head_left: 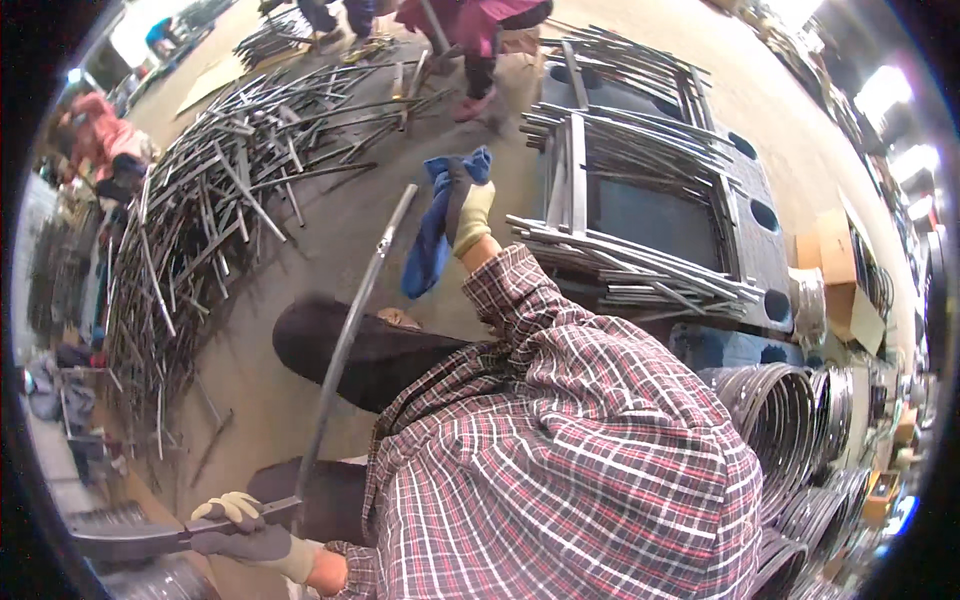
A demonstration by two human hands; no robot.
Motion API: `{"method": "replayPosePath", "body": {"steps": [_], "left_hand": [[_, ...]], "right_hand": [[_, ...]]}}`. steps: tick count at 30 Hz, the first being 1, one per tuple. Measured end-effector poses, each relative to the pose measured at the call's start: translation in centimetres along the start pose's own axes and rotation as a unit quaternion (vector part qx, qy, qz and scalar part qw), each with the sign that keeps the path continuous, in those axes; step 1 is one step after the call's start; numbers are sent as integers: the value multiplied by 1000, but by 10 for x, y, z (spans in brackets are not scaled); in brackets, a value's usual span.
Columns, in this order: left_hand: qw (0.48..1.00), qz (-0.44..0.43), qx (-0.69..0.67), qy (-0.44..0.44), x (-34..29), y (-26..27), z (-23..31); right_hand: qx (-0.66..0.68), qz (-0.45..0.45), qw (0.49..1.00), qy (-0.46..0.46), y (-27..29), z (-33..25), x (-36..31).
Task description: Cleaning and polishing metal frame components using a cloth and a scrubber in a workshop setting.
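My left hand (240, 535), in a grey and cream work glove, is wrapped round a dark curved metal bar (130, 541) at the lower left. A long grey metal tube (345, 345) slants up from the bar's right end, past my dark-trousered knee; whether the two are joined I cannot tell. Small marks or holes show near the tube's upper end. My right hand (470, 205), gloved alike, is closed on a blue cloth (430, 245) that hangs down beside it. The cloth is to the right of the tube's upper end, apart from it.
A large heap of loose metal tubes (220, 190) covers the floor at left. To the right, bundled tubes (640, 275) rest on a dark plastic pallet (745, 215) with metal frames. Coiled metal hoops (775, 430) and a cardboard box (835, 255) stand farther right. A person in pink (480, 40) is ahead.
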State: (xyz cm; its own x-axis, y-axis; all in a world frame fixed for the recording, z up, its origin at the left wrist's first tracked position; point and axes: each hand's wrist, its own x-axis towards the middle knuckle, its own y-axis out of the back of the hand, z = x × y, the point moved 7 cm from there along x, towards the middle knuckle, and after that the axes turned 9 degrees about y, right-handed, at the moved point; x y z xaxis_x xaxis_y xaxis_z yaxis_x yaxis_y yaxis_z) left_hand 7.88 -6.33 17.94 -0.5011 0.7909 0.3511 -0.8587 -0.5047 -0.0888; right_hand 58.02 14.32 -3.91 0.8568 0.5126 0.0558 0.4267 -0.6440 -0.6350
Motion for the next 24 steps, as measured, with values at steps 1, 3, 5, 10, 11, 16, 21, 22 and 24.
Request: {"method": "replayPosePath", "body": {"steps": [1,3,5,10,11,16,21,22,24], "left_hand": [[1000,-4,-3,1,7,-2,0],[995,-88,-49,-19,20,-27,-3],[992,-82,-98,-17,29,-52,-7],[922,-302,-240,23,45,-132,-14],[944,-272,-188,12,45,-145,-11],[916,-354,-148,118,47,-181,1],[821,-280,240,-436,61,-192,93],[623,-217,329,-676,34,-194,124],[698,-157,387,-582,58,-170,113]], "right_hand": [[67,-32,997,24,-4,-30,-5],[72,-111,983,126,-29,-81,-27],[-209,-284,898,262,-67,-138,-83],[-278,-724,507,375,-124,-143,-257],[-234,-689,536,427,-125,-160,-267],[-372,-680,518,361,-127,-127,-268],[-316,-622,570,433,-161,-151,-254],[-284,-584,602,464,-169,-159,-246],[-254,-543,641,480,-185,-190,-215]]}}
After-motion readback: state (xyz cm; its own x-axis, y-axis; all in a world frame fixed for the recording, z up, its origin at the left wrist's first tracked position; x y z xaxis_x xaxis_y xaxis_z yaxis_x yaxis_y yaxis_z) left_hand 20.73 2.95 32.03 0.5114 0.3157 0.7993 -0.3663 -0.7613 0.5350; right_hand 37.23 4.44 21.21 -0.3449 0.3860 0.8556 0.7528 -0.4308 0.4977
